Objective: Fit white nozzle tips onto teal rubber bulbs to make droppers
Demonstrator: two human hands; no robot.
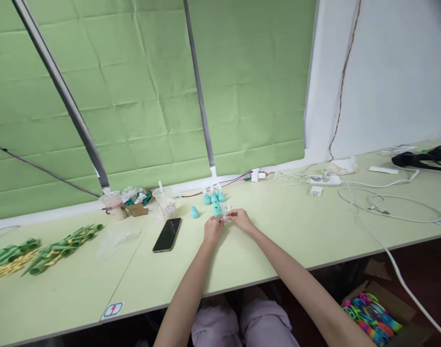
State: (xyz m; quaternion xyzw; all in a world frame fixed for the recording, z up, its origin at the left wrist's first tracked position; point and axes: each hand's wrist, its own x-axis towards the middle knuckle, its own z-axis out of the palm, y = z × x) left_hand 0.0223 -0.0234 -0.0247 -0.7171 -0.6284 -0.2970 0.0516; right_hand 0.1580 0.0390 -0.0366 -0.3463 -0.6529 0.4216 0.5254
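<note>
My left hand [213, 228] and my right hand [241, 220] meet over the table, fingers pinched together. Between their fingertips is a small whitish piece [224, 218], too small to name. Just beyond my hands stands a teal bulb-shaped piece [217, 210] with a narrower neck. Another teal bulb-shaped piece [194, 212] stands by itself to the left. Behind them, a group of similar teal pieces [213, 197] carries whitish tops. Some small whitish pieces lie close by my right fingers, partly hidden by them.
A black phone [167, 235] lies left of my hands. Behind it are a plastic cup [165, 202], a small cardboard box [138, 208] and another cup [113, 206]. Green cone-shaped pieces [66, 248] lie far left. White cables and a power strip [324, 180] are at right.
</note>
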